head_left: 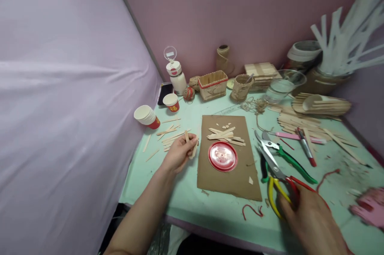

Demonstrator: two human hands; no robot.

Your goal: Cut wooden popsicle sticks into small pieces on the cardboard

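Note:
My left hand (180,153) is closed around short, flat wooden craft sticks (187,136), their ends poking out past the fingers. More sticks (172,139) lie on the table just beyond it. At the lower right, my right hand (309,213), slightly blurred, grips the handles of a pair of scissors (276,169), whose blades point away from me. Green-handled pruning shears (295,163) lie right beside the scissors. Between my hands is a brown cardboard sheet (228,189) bearing a red-rimmed round lid (223,156) and a small pile of cut sticks (222,136).
Paper cups (147,117), a white bottle (177,79), a stick-built basket (213,86), a twine-wrapped cup (241,88) and a clear bowl (280,89) line the back. On the right are a pink cutter (289,136), a marker (306,147) and bundled sticks (327,105). Red cord (253,210) lies near the front edge.

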